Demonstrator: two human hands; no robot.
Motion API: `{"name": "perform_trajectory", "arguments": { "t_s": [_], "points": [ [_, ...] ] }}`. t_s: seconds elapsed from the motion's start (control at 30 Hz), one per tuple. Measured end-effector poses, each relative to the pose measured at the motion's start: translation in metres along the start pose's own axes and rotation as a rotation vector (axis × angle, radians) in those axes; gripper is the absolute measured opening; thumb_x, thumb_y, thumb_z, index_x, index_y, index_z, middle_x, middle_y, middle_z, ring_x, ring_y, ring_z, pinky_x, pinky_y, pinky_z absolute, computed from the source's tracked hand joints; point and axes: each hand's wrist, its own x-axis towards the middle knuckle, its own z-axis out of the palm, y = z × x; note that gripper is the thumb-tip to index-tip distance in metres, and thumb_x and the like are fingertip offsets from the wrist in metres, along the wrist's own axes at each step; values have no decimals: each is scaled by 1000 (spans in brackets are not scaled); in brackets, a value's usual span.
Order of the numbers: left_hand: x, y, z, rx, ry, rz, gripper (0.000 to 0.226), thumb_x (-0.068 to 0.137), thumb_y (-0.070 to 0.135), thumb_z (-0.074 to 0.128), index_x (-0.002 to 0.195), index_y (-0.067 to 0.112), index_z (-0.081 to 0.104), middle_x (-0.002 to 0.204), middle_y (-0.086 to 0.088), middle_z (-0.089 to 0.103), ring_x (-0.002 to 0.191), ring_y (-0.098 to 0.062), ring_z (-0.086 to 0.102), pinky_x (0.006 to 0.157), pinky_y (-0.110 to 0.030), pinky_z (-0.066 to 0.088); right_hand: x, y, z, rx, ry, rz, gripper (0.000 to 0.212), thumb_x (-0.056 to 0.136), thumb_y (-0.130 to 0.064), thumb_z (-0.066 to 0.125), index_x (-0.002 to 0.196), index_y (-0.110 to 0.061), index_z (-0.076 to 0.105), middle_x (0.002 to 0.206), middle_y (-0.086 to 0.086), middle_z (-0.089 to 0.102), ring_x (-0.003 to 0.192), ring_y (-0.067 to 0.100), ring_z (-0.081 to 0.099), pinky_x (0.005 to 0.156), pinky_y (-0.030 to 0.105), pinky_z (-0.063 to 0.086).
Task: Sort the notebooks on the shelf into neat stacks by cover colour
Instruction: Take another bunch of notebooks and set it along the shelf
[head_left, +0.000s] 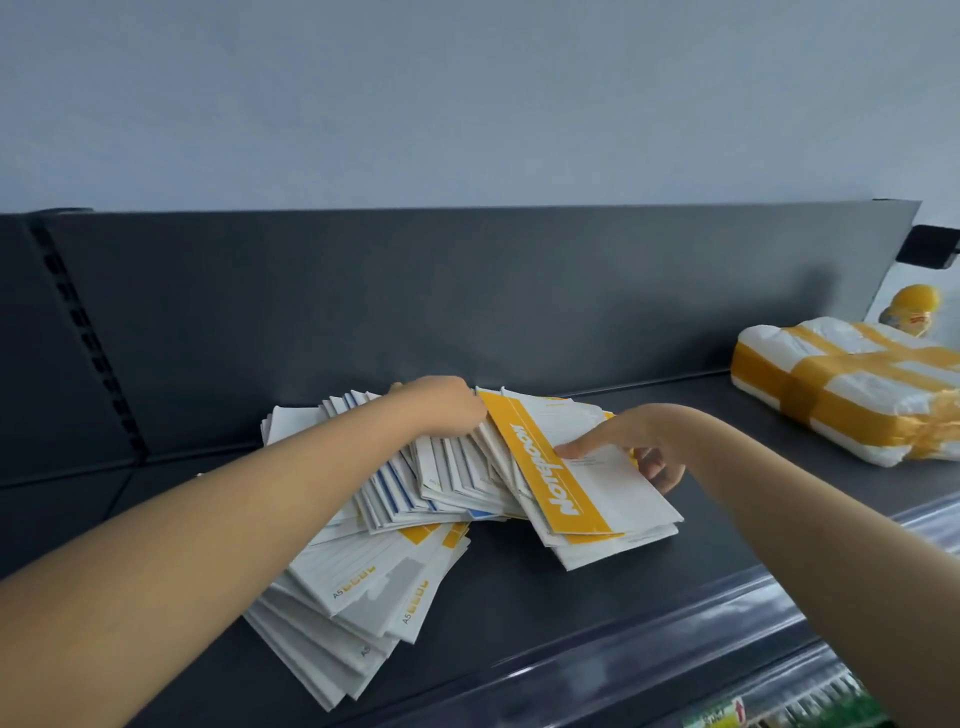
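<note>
Though well apart, parcel (841, 384) beyond notebooks (374, 587)

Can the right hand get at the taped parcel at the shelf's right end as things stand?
Probably not yet: the right hand holds the yellow-banded notebooks. Nothing lies between it and the taped parcel.

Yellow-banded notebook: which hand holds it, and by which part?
The right hand holds the yellow-banded notebook by the edge opposite its band, thumb on top.
</note>
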Motion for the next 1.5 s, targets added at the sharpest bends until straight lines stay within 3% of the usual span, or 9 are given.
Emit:
{"name": "perform_trajectory", "arguments": {
  "t_s": [0.07,0.13,0.2,0.37,0.57,0.8,1.03,1.23,1.5],
  "points": [
    [-1,13,-4,-170,-99,4,30,99,19,40,69,17,43,75,0,40,62,-14,37,57,-25,31,-1,0,-2,61,-6,29,119,49,-46,91,145,-12,32,128,13,47,101,31,54,85,43,49],
    [-6,22,-5,-347,-182,-7,25,100,30,45,118,18,58,122,-4,53,109,-23,54,88,-31,42,1,1,-4,117,6,41,120,52,-42,91,148,-12,26,142,14,41,120,36,48,99,48,44],
    [-8,24,-5,-482,-205,-37,56,100,37,49,149,17,34,157,-6,28,142,-27,30,109,-37,30,2,1,-4,170,-3,43,121,52,-39,92,148,-8,25,147,14,37,130,37,41,105,51,38],
    [-1,11,-10,-781,-176,-158,72,95,31,60,153,12,22,162,-11,12,148,-31,13,115,-44,20,5,-7,7,198,-59,2,125,37,-37,97,142,-10,34,137,11,47,121,36,50,102,50,43],
    [6,-7,-11,-1129,-72,-337,97,66,16,84,147,8,32,152,-16,35,136,-35,39,110,-48,36,8,-13,21,225,-116,-51,126,23,-42,98,134,-14,44,127,8,56,113,33,57,99,47,47],
    [-4,-14,-13,-1099,-56,-364,32,77,11,79,98,4,57,98,-8,60,88,-22,59,79,-32,43,-8,-26,33,233,-158,-80,103,42,-38,96,126,-8,44,126,10,54,115,33,54,100,48,45],
    [-17,-9,1,-1067,-85,-204,33,78,15,79,105,12,60,104,-8,68,90,-23,67,79,-35,57,3,-23,28,242,-164,-53,122,23,-42,96,129,-11,46,123,10,60,107,34,61,95,48,47],
    [-18,7,13,-1330,-134,-196,103,37,6,83,131,7,42,112,-10,66,90,-26,70,73,-38,59,19,-7,22,381,-194,-94,126,19,-61,92,130,-15,54,128,3,60,113,27,61,102,41,45],
    [-63,-39,-29,-1398,-164,1,14,83,7,62,96,5,67,90,-15,74,69,-26,71,67,-32,60,-89,-42,17,445,-162,-283,73,58,-50,78,115,-7,65,105,11,73,83,28,71,79,35,55]
  ]
}}
